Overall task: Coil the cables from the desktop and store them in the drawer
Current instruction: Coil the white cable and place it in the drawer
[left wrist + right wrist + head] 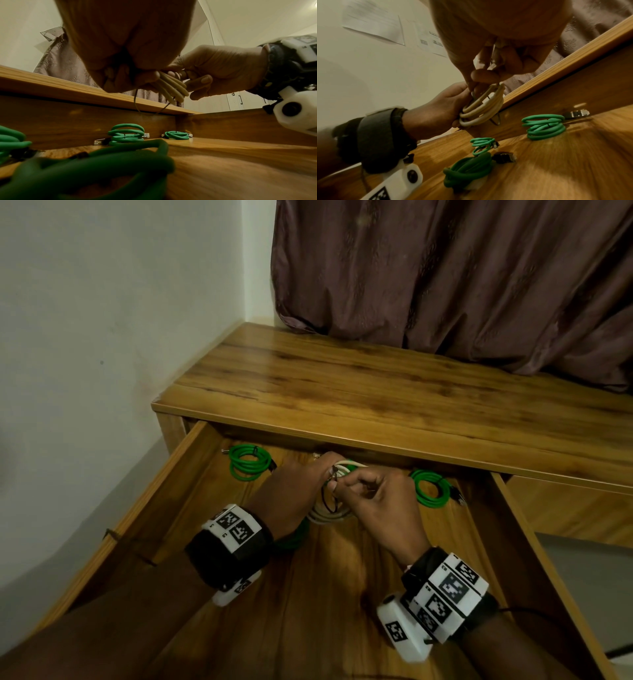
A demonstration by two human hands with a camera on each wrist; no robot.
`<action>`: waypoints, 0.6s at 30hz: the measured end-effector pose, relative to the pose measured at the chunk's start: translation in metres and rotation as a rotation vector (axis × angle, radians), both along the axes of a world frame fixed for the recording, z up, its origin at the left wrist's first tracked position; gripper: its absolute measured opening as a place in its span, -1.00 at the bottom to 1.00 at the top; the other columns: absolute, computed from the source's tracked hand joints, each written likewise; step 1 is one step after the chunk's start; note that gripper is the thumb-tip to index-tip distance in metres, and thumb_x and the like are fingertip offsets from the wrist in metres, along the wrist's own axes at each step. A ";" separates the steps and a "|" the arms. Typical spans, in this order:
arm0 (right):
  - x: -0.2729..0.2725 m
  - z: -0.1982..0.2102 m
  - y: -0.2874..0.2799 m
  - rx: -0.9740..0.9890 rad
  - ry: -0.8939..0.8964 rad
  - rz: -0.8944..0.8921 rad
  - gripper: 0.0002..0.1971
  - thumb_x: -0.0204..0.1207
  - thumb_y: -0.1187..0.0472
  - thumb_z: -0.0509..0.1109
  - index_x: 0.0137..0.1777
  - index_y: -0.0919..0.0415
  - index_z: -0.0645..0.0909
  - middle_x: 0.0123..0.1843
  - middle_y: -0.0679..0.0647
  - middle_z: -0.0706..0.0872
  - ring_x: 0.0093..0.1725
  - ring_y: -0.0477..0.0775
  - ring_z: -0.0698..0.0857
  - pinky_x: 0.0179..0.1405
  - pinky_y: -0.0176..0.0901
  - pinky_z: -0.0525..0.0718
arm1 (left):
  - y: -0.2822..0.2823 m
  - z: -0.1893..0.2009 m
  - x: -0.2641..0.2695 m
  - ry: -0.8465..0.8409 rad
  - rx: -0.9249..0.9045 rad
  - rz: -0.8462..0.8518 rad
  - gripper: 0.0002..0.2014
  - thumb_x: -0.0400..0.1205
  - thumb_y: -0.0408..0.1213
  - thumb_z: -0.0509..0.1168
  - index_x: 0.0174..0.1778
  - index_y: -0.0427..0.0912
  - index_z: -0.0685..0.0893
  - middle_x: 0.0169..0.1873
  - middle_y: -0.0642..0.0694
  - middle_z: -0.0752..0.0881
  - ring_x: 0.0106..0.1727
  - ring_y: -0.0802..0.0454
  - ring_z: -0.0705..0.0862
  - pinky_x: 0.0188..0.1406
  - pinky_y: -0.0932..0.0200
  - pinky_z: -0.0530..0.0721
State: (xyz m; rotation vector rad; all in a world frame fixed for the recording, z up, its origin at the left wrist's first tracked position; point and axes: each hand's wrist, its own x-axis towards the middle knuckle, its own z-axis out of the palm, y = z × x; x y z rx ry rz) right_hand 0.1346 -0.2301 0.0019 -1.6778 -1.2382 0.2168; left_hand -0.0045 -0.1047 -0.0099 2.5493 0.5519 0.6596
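Open wooden drawer (178, 474) under the table (376, 392), green cable coils (249, 462) and a white one (329, 516) lying on its floor

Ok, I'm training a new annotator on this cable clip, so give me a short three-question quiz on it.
1. True or false: the desktop has cables on it.
2. What colour is the coil that both hands hold?
3. The left hand and right hand work: A) over the open drawer B) on the desktop C) at the curtain

Key: 1 false; 2 cream-white; 3 A
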 end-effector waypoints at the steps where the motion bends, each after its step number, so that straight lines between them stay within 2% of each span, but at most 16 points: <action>1: 0.000 0.000 0.000 -0.002 -0.001 0.000 -0.92 0.50 0.03 0.68 -0.20 -0.07 0.87 -0.28 -0.18 0.85 -0.24 -0.15 0.83 -0.19 0.16 0.82 | 0.000 0.000 0.000 0.004 0.004 0.000 -0.69 0.88 -0.08 0.01 0.52 0.25 0.44 -0.09 -0.07 0.79 -0.20 -0.01 0.75 -0.27 -0.15 0.76; 5: 0.000 0.001 0.000 0.008 -0.010 0.002 -0.91 0.52 0.04 0.67 -0.20 -0.05 0.87 -0.28 -0.18 0.85 -0.23 -0.16 0.83 -0.18 0.11 0.81 | -0.003 0.002 -0.001 0.009 0.025 0.009 -0.72 0.90 -0.12 0.05 0.49 0.22 0.48 -0.19 -0.05 0.77 -0.30 0.00 0.73 -0.35 -0.17 0.73; 9: 0.002 0.001 0.001 0.013 -0.012 0.007 -0.91 0.51 0.05 0.67 -0.21 -0.05 0.87 -0.28 -0.17 0.85 -0.23 -0.17 0.83 -0.18 0.03 0.80 | -0.003 0.004 -0.001 0.040 0.029 0.006 -0.73 0.89 -0.11 0.04 0.48 0.23 0.45 -0.17 -0.09 0.78 -0.26 -0.11 0.76 -0.35 -0.20 0.74; 12: 0.001 0.001 0.000 0.020 0.022 0.015 -0.92 0.52 0.06 0.67 -0.19 -0.04 0.87 -0.28 -0.16 0.86 -0.23 -0.16 0.84 -0.22 -0.05 0.78 | -0.006 0.009 -0.003 0.058 0.055 0.008 -0.65 0.86 -0.22 0.13 0.52 0.25 0.42 -0.18 -0.09 0.78 -0.27 -0.09 0.75 -0.42 -0.08 0.69; 14: 0.000 0.003 -0.001 0.038 0.078 0.027 -0.92 0.52 0.08 0.68 -0.17 0.00 0.87 -0.29 -0.13 0.87 -0.31 -0.15 0.82 -0.35 -0.17 0.71 | -0.008 0.012 -0.004 0.091 0.099 0.013 -0.56 0.82 -0.29 0.18 0.59 0.21 0.42 -0.15 -0.12 0.79 -0.25 -0.11 0.74 -0.45 0.02 0.58; 16: -0.001 0.004 -0.001 0.056 0.132 0.044 -0.90 0.51 0.09 0.69 -0.14 0.07 0.85 -0.30 -0.08 0.87 -0.43 -0.02 0.79 -0.49 -0.16 0.66 | -0.009 0.014 -0.005 0.145 0.135 0.027 -0.51 0.79 -0.33 0.20 0.64 0.12 0.43 -0.09 -0.16 0.80 -0.17 -0.17 0.76 -0.38 0.07 0.50; 18: -0.001 0.004 -0.001 0.070 0.168 0.045 -0.84 0.47 0.10 0.71 -0.07 0.12 0.82 -0.30 -0.02 0.87 -0.46 0.17 0.78 -0.55 -0.06 0.67 | -0.011 0.015 -0.006 0.169 0.133 0.036 -0.52 0.81 -0.32 0.18 0.65 0.12 0.42 -0.06 -0.16 0.80 -0.12 -0.19 0.77 -0.34 0.06 0.53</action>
